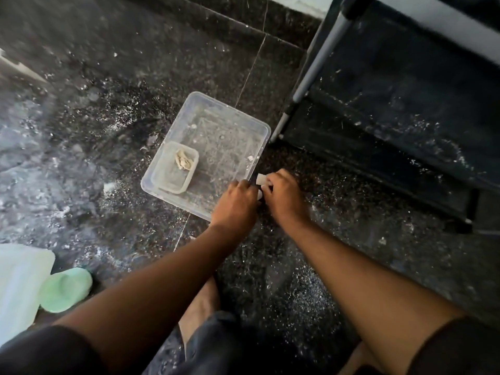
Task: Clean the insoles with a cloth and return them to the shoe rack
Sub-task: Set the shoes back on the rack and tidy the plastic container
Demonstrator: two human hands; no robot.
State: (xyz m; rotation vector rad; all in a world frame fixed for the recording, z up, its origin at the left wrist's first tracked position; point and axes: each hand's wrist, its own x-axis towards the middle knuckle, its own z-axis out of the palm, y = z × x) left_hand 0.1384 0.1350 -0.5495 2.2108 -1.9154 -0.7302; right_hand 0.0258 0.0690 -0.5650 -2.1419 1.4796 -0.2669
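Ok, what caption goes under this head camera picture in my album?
Both hands hold a pale cloth beside a clear tub near the shoe rack.

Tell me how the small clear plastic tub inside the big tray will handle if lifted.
The small clear plastic tub probably lifts easily: thin walls, only a crumpled beige cloth inside. It may slide on the large clear plastic tray, whose floor looks smooth.
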